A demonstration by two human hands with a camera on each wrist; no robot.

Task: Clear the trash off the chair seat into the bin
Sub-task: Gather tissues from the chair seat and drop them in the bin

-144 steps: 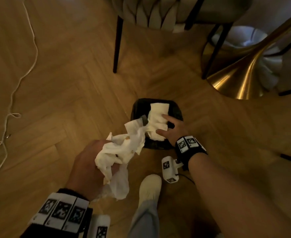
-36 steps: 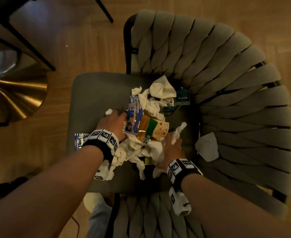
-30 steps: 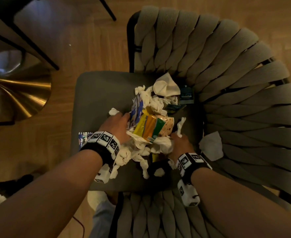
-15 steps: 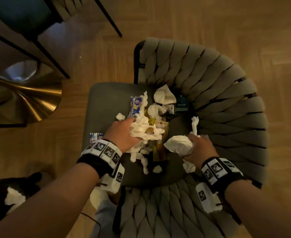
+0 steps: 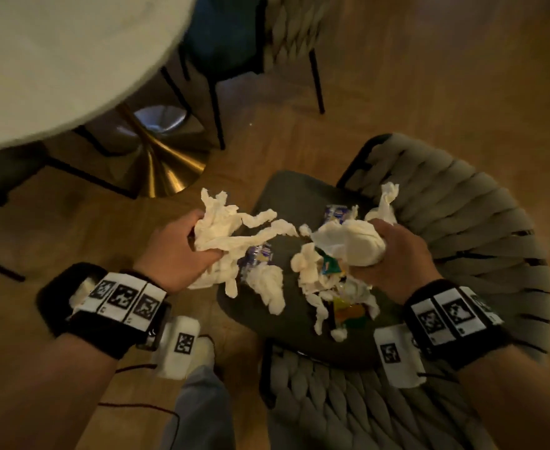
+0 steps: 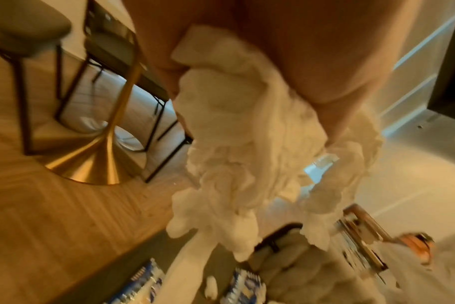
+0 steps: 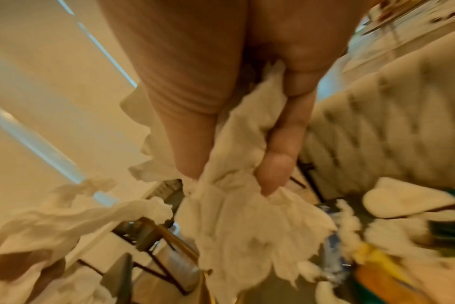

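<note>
Above the grey chair seat (image 5: pixel 286 323), my left hand (image 5: pixel 182 251) grips a bunch of crumpled white tissues (image 5: pixel 225 228) with twisted strands trailing to the right. In the left wrist view the same tissues (image 6: pixel 247 144) hang from my curled fingers. My right hand (image 5: pixel 393 258) grips another wad of white tissue (image 5: pixel 351 241), seen squeezed between thumb and fingers as tissue (image 7: pixel 237 185). Loose tissue scraps (image 5: pixel 267 284), a blue-and-white wrapper (image 5: pixel 335 212) and orange-green wrappers (image 5: pixel 348 311) lie on the seat below. The bin is not in view.
The chair's woven backrest (image 5: pixel 481 228) curves around the seat's right and near sides. A round white table (image 5: pixel 56 60) on a gold pedestal base (image 5: pixel 160 170) stands at the upper left, with another dark chair (image 5: pixel 228 37) behind it. My leg and shoe (image 5: pixel 199 384) stand on wooden floor.
Both hands have risen off the seat, each with a handful of tissue. The left hand has swung out to the left past the seat's edge. The view has tilted up toward the table.
</note>
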